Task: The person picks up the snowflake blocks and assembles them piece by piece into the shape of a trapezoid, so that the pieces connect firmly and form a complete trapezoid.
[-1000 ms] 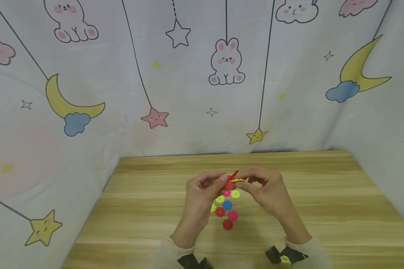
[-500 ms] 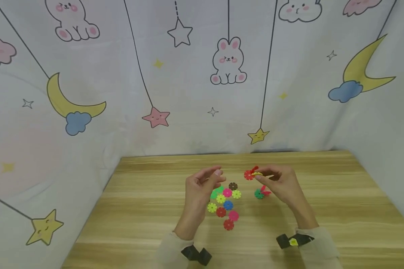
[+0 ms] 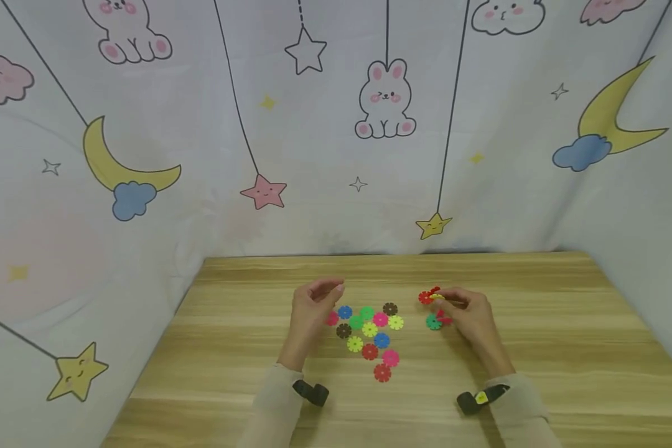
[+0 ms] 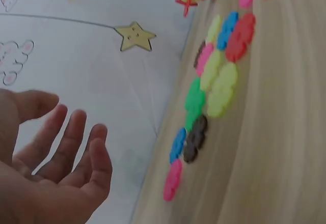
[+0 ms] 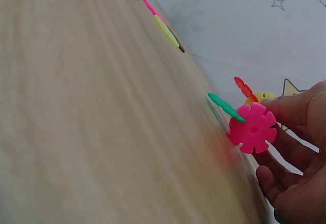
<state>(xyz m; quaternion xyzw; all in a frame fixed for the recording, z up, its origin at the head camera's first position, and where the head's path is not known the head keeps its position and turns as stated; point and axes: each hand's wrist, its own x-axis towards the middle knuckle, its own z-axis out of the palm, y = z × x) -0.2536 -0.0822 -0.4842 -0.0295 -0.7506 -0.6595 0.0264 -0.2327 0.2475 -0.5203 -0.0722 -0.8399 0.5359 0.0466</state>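
Note:
My right hand (image 3: 471,312) pinches a yellow notched plastic disc (image 3: 437,297) between thumb and fingers, toward the right of the table. Red discs (image 3: 425,297) are slotted onto it at angles. Just nearer than these, a green disc (image 3: 434,322) and a pink disc (image 5: 253,128) are joined together; in the right wrist view they partly cover the held piece. My left hand (image 3: 312,310) hovers at the left end of the loose discs, fingers loosely bent, with nothing in it, as the left wrist view (image 4: 66,152) also shows.
Loose flat discs lie between the hands, among them a blue disc (image 3: 382,340), a brown disc (image 3: 390,308), a green disc (image 3: 366,312) and a red disc (image 3: 382,373). The wooden table (image 3: 246,348) meets a printed cloth backdrop (image 3: 325,218) at its far edge.
My left hand has let go of the joined red and yellow discs and moved left. My right hand has carried them right and lowered them beside the green and pink piece.

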